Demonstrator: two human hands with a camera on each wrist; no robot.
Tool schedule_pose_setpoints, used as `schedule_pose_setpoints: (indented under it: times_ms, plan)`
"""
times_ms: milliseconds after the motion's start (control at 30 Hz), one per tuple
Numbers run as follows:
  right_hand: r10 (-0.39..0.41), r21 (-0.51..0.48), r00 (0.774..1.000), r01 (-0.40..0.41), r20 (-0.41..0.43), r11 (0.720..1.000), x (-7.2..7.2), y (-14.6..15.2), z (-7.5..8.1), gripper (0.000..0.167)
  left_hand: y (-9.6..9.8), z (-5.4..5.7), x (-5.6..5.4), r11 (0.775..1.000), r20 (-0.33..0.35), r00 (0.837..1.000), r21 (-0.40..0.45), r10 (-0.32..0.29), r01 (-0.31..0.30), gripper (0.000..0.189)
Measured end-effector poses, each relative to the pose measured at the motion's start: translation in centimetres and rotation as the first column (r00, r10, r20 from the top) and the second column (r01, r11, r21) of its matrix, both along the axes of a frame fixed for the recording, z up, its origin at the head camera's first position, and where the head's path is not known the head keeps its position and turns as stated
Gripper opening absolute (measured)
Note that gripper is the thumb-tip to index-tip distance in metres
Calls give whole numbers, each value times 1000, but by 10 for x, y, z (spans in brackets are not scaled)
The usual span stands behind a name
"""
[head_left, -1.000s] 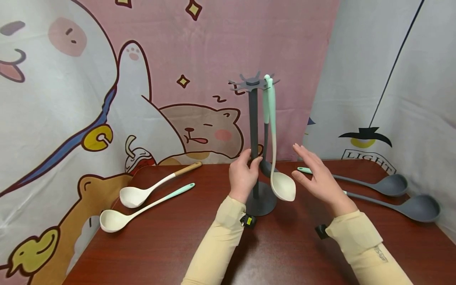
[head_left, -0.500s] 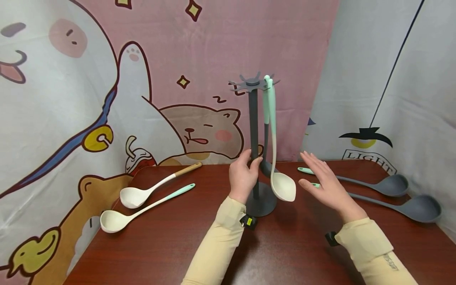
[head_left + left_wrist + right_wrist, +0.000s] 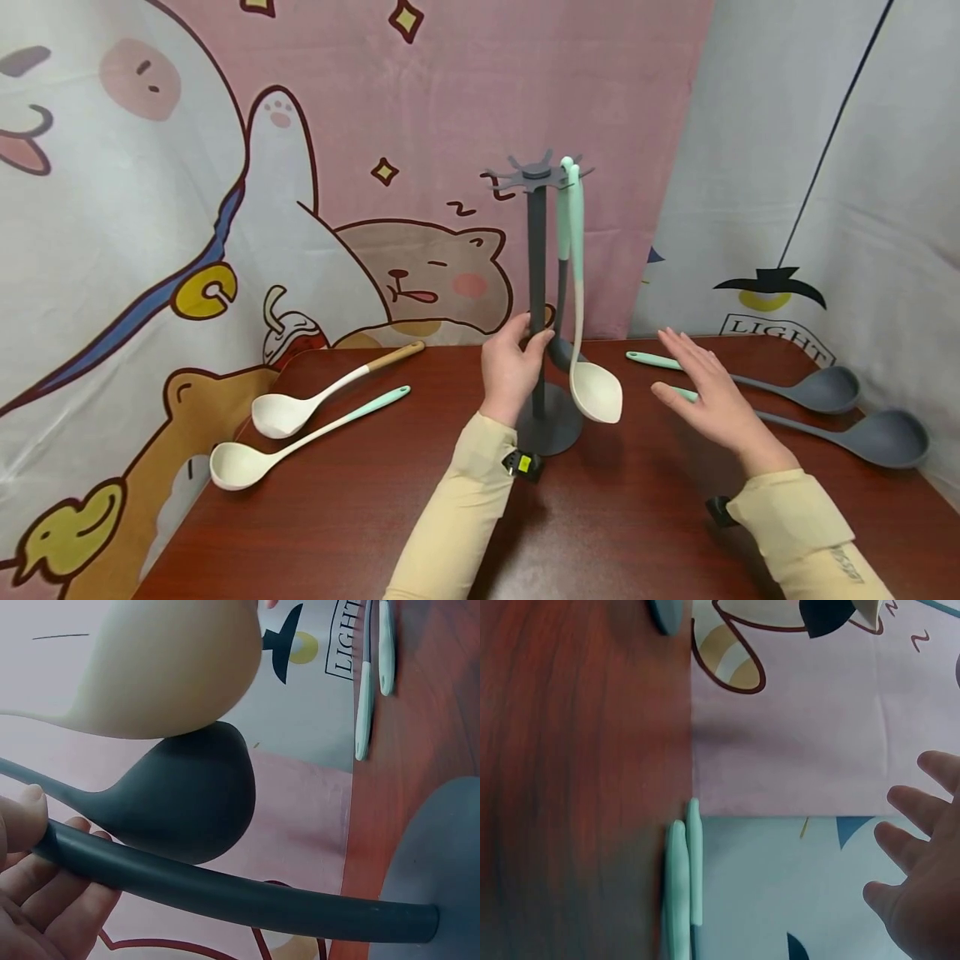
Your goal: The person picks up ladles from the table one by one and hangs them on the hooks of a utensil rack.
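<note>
My left hand (image 3: 512, 371) grips the post of a dark grey utensil stand (image 3: 537, 250), thumb and fingers around it in the left wrist view. From the stand's top hooks hang a cream ladle (image 3: 597, 392) with a mint handle and, behind it, a dark grey ladle (image 3: 187, 795) with a mint handle. My right hand (image 3: 712, 400) is held with fingers straight and spread, holding nothing, right of the stand. In the head view it partly covers the mint handles of two grey ladles, a rear one (image 3: 823, 390) and a front one (image 3: 888, 437), lying on the table.
A white ladle with a wooden-coloured handle (image 3: 397, 356) and a cream ladle with a mint handle (image 3: 243, 464) lie at the left of the brown table (image 3: 345, 533). A cartoon-printed cloth (image 3: 420, 92) hangs behind the table.
My right hand has moved right and slightly down, away from the hanging cream ladle, fingers still straight. My left hand keeps its grip on the post; the stand's top has shifted slightly right.
</note>
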State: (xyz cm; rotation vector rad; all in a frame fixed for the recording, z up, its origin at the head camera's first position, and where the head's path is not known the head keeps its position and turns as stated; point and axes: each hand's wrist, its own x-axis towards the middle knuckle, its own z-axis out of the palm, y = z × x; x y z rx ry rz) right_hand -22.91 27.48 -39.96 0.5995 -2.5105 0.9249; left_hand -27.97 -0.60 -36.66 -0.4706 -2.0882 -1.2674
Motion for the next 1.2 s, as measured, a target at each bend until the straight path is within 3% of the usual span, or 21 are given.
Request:
schedule_pose_setpoints:
  times_ms: [467, 767, 1000, 1200]
  plan:
    - [-64, 21, 997, 63, 37, 998, 4, 20, -10, 74, 5, 5, 2, 998, 26, 1000, 62, -14, 12, 14]
    - [-76, 23, 996, 75, 49, 997, 6, 32, -14, 73, 11, 5, -1, 991, 39, 999, 130, 20, -25, 11]
    - [-108, 27, 990, 106, 93, 994, 6, 40, -16, 74, 17, 13, -4, 983, 35, 999, 182, 28, -34, 10]
    - [-145, 91, 983, 135, 109, 987, 4, 47, -17, 76, 20, 13, -5, 977, 35, 997, 200, 62, -68, 11]
